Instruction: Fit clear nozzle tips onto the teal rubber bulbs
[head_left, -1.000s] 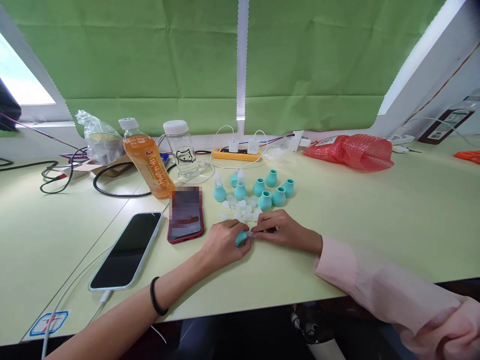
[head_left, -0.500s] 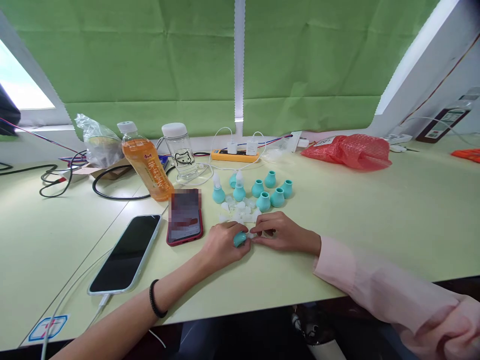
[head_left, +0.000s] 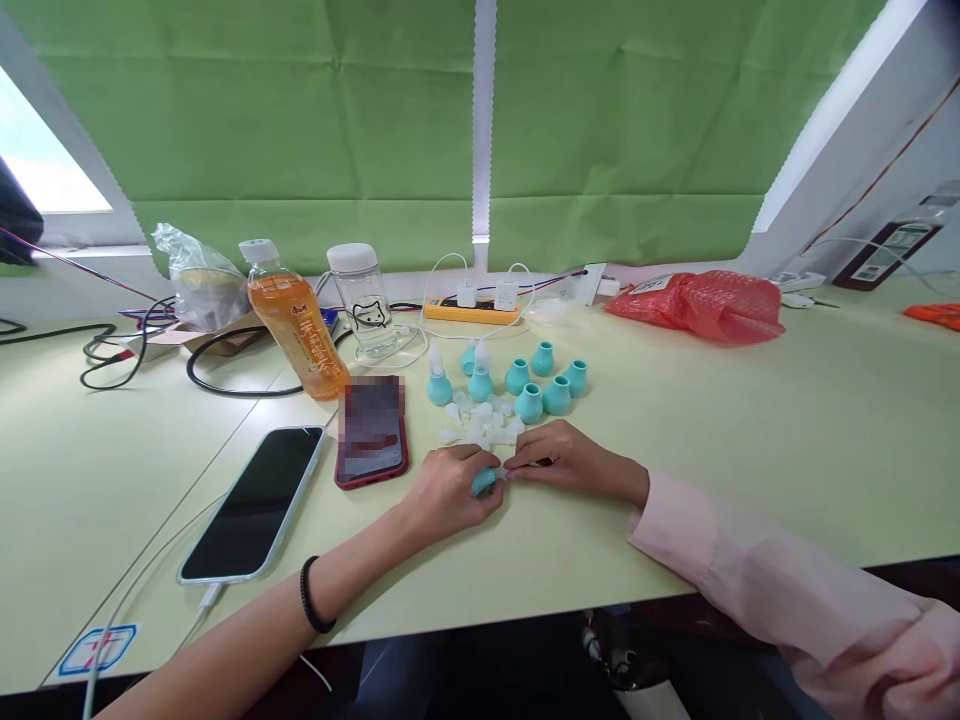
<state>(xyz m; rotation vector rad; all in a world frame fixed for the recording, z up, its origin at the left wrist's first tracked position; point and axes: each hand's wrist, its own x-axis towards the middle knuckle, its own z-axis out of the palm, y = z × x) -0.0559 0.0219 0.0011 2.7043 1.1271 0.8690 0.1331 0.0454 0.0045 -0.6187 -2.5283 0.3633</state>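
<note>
My left hand (head_left: 448, 492) is curled round a small teal rubber bulb (head_left: 482, 483) low over the table. My right hand (head_left: 570, 462) pinches a small clear plastic tip (head_left: 504, 472) against the bulb's mouth. Just behind my hands lies a heap of clear plastic tips (head_left: 484, 424). Further back stand several teal bulbs (head_left: 544, 382); two of them, such as the capped bulb (head_left: 438, 378), carry clear tips.
A red phone (head_left: 371, 430) and a larger black phone on a cable (head_left: 255, 502) lie to the left. An orange drink bottle (head_left: 296, 320), a clear cat-print bottle (head_left: 365, 298), a power strip (head_left: 472, 308), cables and a red plastic bag (head_left: 701, 302) sit at the back.
Both hands stay together at the same spot; the fingers shift slightly as the tip is worked at the bulb. Only the camera view wobbles.
</note>
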